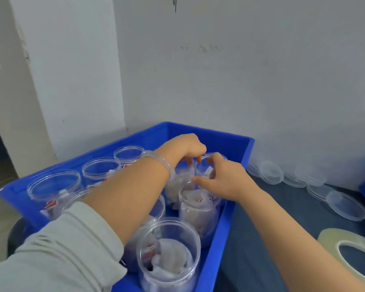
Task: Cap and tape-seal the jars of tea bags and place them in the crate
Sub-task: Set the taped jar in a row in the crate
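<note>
Nearest jar (177, 268), red tags (150, 252) unreadable; left hand (190, 148), right hand (221, 178) in pinch-grip on far jar (204, 165)

White painted wall (261, 70) behind, faintly scuffed; 1 thin black mark (175, 5) at its top. White square pillar (72, 70) stands out at left. Dark grey-blue tabletop (240, 260) right. Black rounded object (16, 237) lower left, mostly hidden. Pale floor (2, 218) beside it.

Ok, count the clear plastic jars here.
9 in the blue crate: three jars along its left wall, two under the left forearm, one nearest, three far right; more may be hidden.
</note>
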A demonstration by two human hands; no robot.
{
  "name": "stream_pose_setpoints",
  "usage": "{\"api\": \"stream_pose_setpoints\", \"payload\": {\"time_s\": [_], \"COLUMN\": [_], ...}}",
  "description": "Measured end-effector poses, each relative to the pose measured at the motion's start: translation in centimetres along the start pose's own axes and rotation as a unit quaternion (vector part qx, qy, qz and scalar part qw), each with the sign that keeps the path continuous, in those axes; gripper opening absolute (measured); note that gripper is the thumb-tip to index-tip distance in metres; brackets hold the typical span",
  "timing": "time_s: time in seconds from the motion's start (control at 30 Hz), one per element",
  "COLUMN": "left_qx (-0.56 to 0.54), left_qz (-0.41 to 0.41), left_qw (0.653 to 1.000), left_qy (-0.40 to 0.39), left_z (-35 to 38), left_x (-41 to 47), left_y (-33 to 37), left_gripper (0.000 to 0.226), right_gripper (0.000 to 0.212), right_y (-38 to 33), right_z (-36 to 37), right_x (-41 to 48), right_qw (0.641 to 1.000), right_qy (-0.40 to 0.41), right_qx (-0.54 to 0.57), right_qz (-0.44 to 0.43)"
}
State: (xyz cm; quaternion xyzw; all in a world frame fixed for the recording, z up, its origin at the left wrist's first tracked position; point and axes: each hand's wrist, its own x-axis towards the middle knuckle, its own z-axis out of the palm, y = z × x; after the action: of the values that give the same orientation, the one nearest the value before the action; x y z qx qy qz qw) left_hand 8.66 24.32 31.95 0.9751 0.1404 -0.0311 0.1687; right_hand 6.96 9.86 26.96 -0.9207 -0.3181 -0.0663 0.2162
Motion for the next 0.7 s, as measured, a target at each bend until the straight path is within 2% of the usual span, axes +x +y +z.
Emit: {"api": "stream_pose_setpoints", "payload": {"time_s": [0.1, 0.13, 0.17, 0.2, 0.23, 0.27, 0.33, 0.37, 0.5, 0.63, 0.7], "left_qx": [-0.094, -0.127, -0.141, -0.108, -0.03, 0.056, 0.114, 0.117, 0.132, 0.077, 0.011], "left_qz": [0.013, 0.013, -0.001, -0.031, -0.078, -0.136, -0.217, -0.22, -0.142, -0.047, 0.02], "left_qw": [0.995, 0.992, 0.989, 0.987, 0.982, 0.974, 0.965, 0.966, 0.976, 0.99, 0.993], "left_qy": [-0.011, 0.003, 0.049, 0.115, 0.168, 0.171, 0.095, 0.071, 0.096, 0.111, 0.113], "left_z": [0.3, 0.0, -0.4, -0.8, -1.1, -1.1, -0.8, -0.6, -0.4, -0.7, -0.1], "left_x": [-0.6, -0.6, -0.5, -0.2, -0.2, -0.4, -0.8, -0.7, 0.5, 1.6, 1.8], "left_y": [-0.9, -1.5, -2.2, -3.3, -4.4, -5.5, -7.0, -7.2, -7.0, -6.4, -5.5], "left_gripper": [0.023, 0.02, 0.016, 0.016, 0.017, 0.019, 0.013, 0.012, 0.022, 0.009, 0.02], "right_gripper": [0.065, 0.067, 0.071, 0.073, 0.074, 0.073, 0.07, 0.069, 0.057, 0.039, 0.036], "right_y": [-0.9, -0.9, -0.7, -0.5, -0.3, -0.2, -0.1, -0.2, -0.2, -0.1, -0.1], "right_z": [0.4, 0.5, 0.5, 0.6, 0.6, 0.6, 0.7, 0.8, 0.7, 0.7, 0.7], "right_x": [0.3, 0.4, 0.4, 0.5, 0.4, 0.4, 0.3, 0.3, 0.1, -0.3, -0.4], "right_qw": [0.996, 0.995, 0.995, 0.996, 0.997, 0.997, 0.996, 0.996, 0.999, 1.0, 1.0], "right_qy": [-0.001, -0.005, -0.014, -0.024, -0.031, -0.037, -0.04, -0.036, -0.022, -0.015, -0.004], "right_qx": [-0.082, -0.094, -0.095, -0.085, -0.073, -0.069, -0.078, -0.076, -0.025, 0.009, 0.025], "right_qz": [-0.021, -0.014, -0.003, 0.008, 0.016, 0.02, 0.015, 0.011, 0.001, -0.003, -0.005]}}
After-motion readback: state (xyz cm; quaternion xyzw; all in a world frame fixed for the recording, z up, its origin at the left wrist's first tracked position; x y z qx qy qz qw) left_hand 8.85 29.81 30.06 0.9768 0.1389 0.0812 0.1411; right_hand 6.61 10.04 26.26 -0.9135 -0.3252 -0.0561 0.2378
